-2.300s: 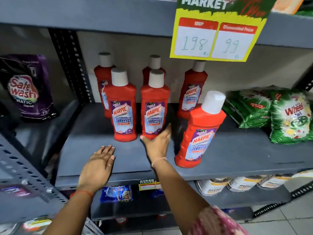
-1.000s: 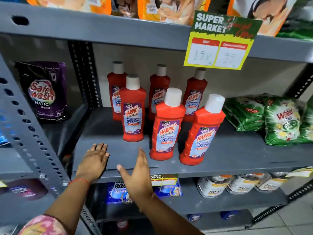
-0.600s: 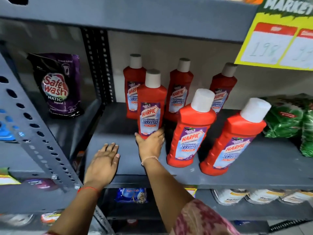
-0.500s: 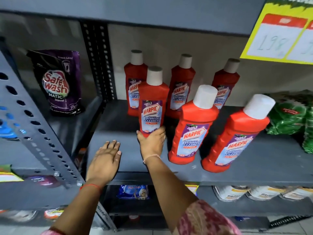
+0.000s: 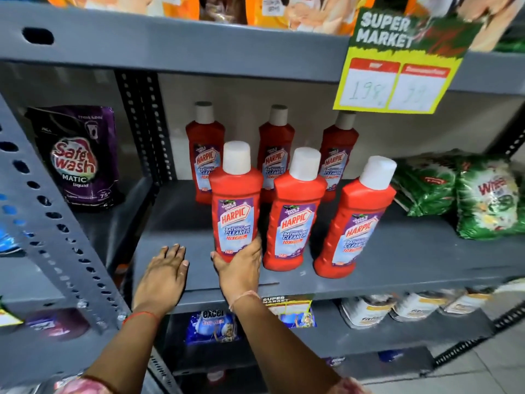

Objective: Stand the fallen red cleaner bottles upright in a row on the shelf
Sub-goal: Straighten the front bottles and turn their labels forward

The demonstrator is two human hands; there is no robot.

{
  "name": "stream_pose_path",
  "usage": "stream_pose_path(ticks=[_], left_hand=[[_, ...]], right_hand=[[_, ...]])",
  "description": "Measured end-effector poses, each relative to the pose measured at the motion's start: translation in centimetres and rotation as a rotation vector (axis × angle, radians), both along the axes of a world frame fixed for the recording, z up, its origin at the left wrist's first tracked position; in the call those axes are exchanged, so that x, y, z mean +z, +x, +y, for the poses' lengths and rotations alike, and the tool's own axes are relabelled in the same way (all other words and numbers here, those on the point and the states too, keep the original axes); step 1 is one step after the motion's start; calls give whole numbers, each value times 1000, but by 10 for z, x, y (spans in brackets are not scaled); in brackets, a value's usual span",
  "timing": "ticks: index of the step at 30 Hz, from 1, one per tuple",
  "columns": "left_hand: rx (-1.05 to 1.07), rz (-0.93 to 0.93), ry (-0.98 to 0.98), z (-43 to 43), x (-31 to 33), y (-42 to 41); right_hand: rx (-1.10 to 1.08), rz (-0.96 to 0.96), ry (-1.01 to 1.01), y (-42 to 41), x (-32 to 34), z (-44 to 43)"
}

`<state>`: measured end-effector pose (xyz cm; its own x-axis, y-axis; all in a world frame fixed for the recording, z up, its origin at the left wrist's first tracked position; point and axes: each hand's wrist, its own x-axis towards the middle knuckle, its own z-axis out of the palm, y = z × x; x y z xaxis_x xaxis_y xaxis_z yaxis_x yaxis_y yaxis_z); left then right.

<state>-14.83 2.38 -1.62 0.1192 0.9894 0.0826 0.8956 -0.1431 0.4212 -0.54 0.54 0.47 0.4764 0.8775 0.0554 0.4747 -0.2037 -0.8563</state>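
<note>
Six red cleaner bottles stood on the grey metal shelf (image 5: 412, 260), each of glossy moulded plastic with a flattened, shouldered body, a purple-and-white paper label and a matt white cylindrical cap. Three formed a back row near the rear wall: back left bottle (image 5: 205, 155), back middle bottle (image 5: 276, 155) and back right bottle (image 5: 338, 157). Three formed a front row close to the shelf's front edge: front left bottle (image 5: 235, 206), front middle bottle (image 5: 295, 217) and front right bottle (image 5: 356, 223). Every long axis ran vertically, caps up and labels facing the front edge (the front right one appeared to lean slightly toward the right end).

The right hand (image 5: 240, 268) was wrapped around the base of the front left bottle, thumb on its left side and fingers on its right, clamped on it just beside the front middle bottle. The left hand (image 5: 164, 274) lay flat and empty, palm down with fingers spread, on the bare shelf near its front left corner.

A hole-punched steel upright (image 5: 56, 223) bounded the left. A purple soft pouch (image 5: 76, 157) stood on the neighbouring shelf; crinkled green detergent packets (image 5: 483, 200) lay at the right end. A yellow card price sign (image 5: 397, 66) hung from the upper shelf's edge.
</note>
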Motion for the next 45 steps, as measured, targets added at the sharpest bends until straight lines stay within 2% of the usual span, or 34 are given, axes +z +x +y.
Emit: stream_pose_path(ticks=[7, 9, 11, 13, 15, 17, 19, 21, 25, 35, 45], left_hand=[[2, 9, -12, 0, -1, -1], [8, -60, -53, 1, 3, -1], [95, -324, -112, -1, 15, 1], [181, -695, -149, -2, 37, 8], [159, -972, -100, -1, 67, 20], [39, -1146, -67, 2, 100, 32], [-154, -1166, -95, 7, 126, 44], [-254, -1130, -137, 11, 140, 55], [-231, -1118, -119, 15, 146, 57], [-236, -1209, -118, 12, 149, 13], [-256, -1219, -152, 10, 152, 7]], right_hand=[[19, 6, -25, 2, 5, -13], [59, 24, -22, 6, 6, -16], [114, 81, 8, 13, 7, -22], [140, 129, 16, 19, 5, -29], [147, 142, 5, 22, 3, -34], [144, 154, 2, 24, 3, -35], [138, 149, 4, 26, 4, -34], [131, 149, 16, 26, 4, -34], [116, 148, 14, 25, 4, -32], [239, 53, 15, -5, -4, -24], [283, 70, 9, -5, -3, -28]])
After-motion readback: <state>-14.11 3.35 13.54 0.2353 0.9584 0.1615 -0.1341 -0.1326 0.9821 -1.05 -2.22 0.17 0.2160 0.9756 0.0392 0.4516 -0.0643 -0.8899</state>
